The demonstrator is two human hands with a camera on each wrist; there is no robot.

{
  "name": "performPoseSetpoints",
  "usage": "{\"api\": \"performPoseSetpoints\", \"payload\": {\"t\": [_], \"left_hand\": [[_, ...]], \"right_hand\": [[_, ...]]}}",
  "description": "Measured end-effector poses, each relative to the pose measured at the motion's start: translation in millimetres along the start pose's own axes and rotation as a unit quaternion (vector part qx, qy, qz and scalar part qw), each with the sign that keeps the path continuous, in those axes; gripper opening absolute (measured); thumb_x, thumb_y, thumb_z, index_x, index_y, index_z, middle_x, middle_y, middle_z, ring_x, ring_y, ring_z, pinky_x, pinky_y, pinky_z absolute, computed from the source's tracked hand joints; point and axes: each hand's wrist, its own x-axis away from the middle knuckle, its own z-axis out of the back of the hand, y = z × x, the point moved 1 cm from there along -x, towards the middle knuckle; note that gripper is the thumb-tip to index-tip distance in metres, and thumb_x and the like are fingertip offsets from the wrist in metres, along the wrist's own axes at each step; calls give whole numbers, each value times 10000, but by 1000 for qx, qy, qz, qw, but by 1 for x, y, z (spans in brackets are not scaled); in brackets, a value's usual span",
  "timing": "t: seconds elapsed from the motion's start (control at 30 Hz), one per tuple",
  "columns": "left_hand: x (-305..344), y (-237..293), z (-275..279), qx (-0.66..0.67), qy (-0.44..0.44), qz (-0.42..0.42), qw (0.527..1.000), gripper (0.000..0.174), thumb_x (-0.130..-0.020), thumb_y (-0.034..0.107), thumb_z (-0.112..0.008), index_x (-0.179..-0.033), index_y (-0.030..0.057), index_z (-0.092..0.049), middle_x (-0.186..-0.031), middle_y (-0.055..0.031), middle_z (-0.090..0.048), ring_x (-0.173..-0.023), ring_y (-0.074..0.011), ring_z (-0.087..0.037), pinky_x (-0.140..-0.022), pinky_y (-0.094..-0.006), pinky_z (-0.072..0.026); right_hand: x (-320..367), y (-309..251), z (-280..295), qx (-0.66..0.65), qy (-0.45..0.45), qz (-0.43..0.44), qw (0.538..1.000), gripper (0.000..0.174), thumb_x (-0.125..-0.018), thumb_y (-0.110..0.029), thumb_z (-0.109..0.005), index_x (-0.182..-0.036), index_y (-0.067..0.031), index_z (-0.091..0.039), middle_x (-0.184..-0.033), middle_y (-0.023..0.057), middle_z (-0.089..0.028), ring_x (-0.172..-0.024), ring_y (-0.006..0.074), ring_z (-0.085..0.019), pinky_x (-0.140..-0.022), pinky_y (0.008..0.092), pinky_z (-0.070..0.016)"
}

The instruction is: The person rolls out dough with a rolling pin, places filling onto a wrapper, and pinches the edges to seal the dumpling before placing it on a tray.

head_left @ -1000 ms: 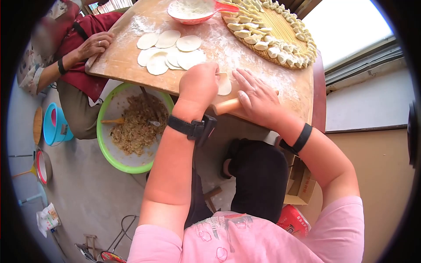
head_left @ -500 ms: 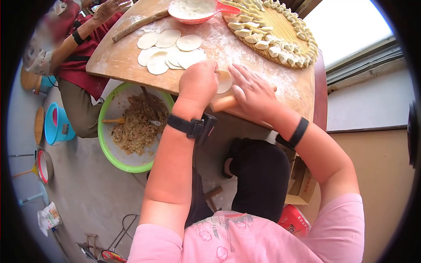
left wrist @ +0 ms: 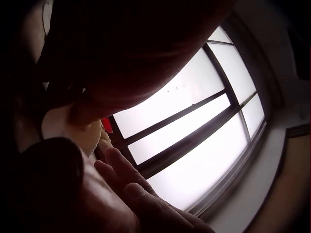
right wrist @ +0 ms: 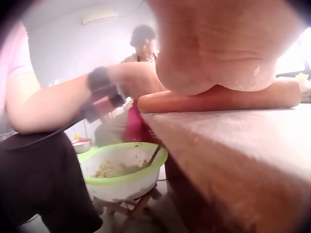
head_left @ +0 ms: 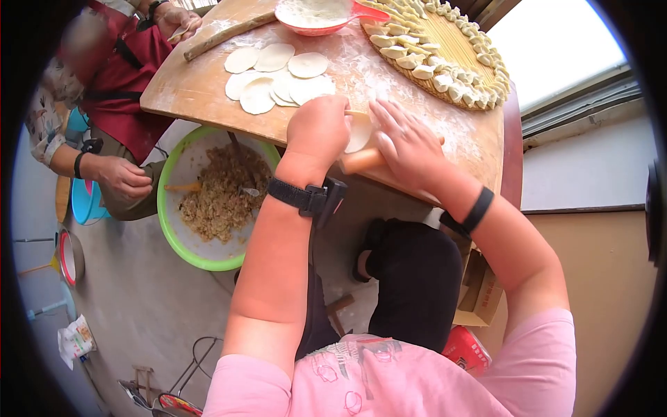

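Both unmoved: left hand (head_left: pixel 318 128) on wrapper (head_left: pixel 359 132), right hand (head_left: pixel 406 142) on pin (head_left: pixel 361 160)

Two rolling pins (head_left: pixel 358 162) (head_left: pixel 229 35), two bowls (head_left: pixel 182 170) (head_left: pixel 306 31), one woven tray (head_left: pixel 455 42), at least eight dough wrappers (head_left: pixel 274 57).

Smooth matt wooden rolling pin (head_left: pixel 360 162); flour-dusted matt wooden board (head_left: pixel 201 87); soft pale floury dough wrapper (head_left: pixel 360 132); glossy green plastic bowl (head_left: pixel 162 208); coarse woven cane tray (head_left: pixel 448 36); matt brown cardboard box (head_left: pixel 483 295); soft pink cloth sleeve (head_left: pixel 549 361)
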Motion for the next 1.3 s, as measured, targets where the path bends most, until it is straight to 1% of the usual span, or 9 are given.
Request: {"api": "performPoseSetpoints", "payload": {"t": [0.33,0.47,0.8,0.93,1.07,1.13,1.17,1.27,1.3], "left_hand": [[3,7,-1,-51,-27,7,998,180,-887,185,-652,-914,13,-696,-881,-210,-691,-866,-389,-658,-775,-464,-516],[5,5,7,-20,-45,11,999,177,-886,176,-653,-950,17,-697,-910,-214,-693,-880,-391,-659,-782,-465,-517],[7,4,5,-12,-52,6,999,171,-891,169,-645,-923,6,-686,-915,-217,-689,-897,-390,-659,-783,-464,-518],[8,-4,4,-21,-5,-27,999,188,-869,193,-666,-869,6,-677,-888,-224,-676,-882,-398,-649,-775,-465,-514],[2,-6,16,135,42,35,989,201,-887,209,-663,-894,8,-673,-886,-182,-707,-863,-330,-686,-751,-425,-523],[-3,-11,19,286,60,93,952,201,-909,211,-647,-920,12,-670,-915,-143,-724,-873,-280,-700,-742,-399,-526],[-6,-20,14,410,38,119,903,245,-977,205,-583,-1118,10,-631,-1091,-124,-702,-1002,-247,-690,-822,-364,-543],[-6,-20,7,795,78,166,578,352,-1039,219,-470,-1311,1,-523,-1265,-174,-640,-1155,-298,-641,-965,-426,-525],[-3,-16,13,821,72,181,536,441,-1085,279,-362,-1408,-15,-420,-1369,-202,-566,-1255,-335,-577,-1062,-504,-472]], "right_hand": [[-82,26,-26,211,17,62,975,517,-1038,-241,-352,-1481,23,-390,-1580,209,-346,-1488,383,-277,-1236,436,-209],[-22,5,-14,0,15,-16,1000,510,-1041,-253,-364,-1497,-25,-390,-1570,191,-373,-1467,368,-325,-1211,447,-256],[-60,25,-23,157,64,117,979,367,-1034,-186,-415,-1313,6,-554,-1561,188,-382,-1458,348,-346,-1207,423,-279],[-30,14,0,-80,-10,36,996,454,-976,-332,-565,-1296,-10,-560,-1564,185,-373,-1466,342,-335,-1192,433,-304],[15,23,29,45,-104,144,983,411,-923,-287,-652,-1223,-12,-591,-1490,209,-457,-1416,371,-394,-1171,427,-325],[13,37,24,-1,-66,59,996,396,-922,-252,-657,-1228,-9,-594,-1466,214,-482,-1387,380,-426,-1153,423,-349],[10,46,20,-25,-45,18,998,389,-921,-234,-659,-1230,-7,-596,-1453,217,-495,-1373,384,-442,-1144,421,-361],[-25,70,11,-66,149,3,987,402,-932,-211,-645,-1267,0,-578,-1440,220,-506,-1338,391,-475,-1118,421,-389],[-32,63,16,-79,159,-33,984,388,-942,-188,-629,-1276,5,-585,-1422,221,-523,-1326,389,-488,-1107,421,-398]]}}
